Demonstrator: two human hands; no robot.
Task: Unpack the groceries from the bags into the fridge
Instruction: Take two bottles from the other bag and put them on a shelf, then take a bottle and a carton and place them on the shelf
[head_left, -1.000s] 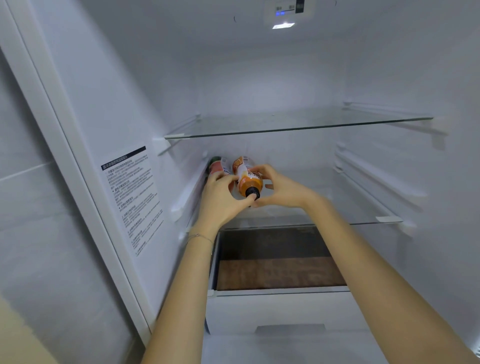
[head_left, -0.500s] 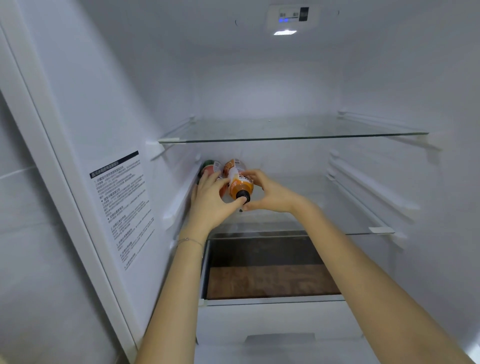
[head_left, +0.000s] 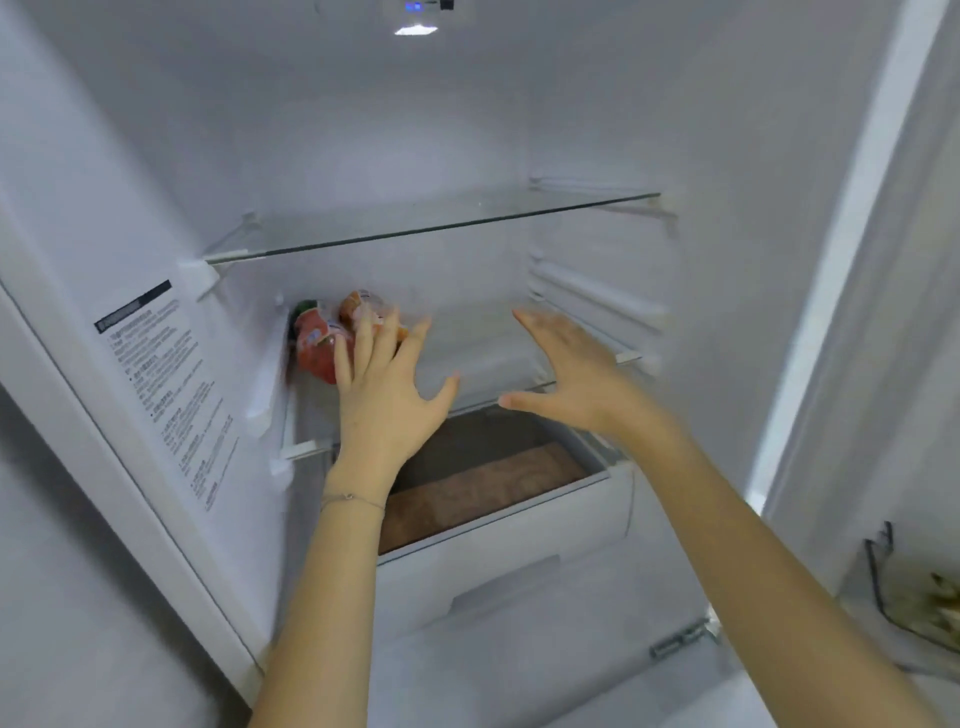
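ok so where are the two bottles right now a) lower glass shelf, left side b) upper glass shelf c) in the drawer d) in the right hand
a: the red bottle and orange bottle lie on the lower glass shelf at its left end; the right hand is open and holds nothing.

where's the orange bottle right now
In the head view, the orange bottle lies on the lower glass shelf at its back left, just right of the red bottle and partly hidden behind the left hand.

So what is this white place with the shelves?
Most likely the inside of a fridge: glass shelf, pull-out drawer below, a light up top, and bottles lying on the lower shelf.
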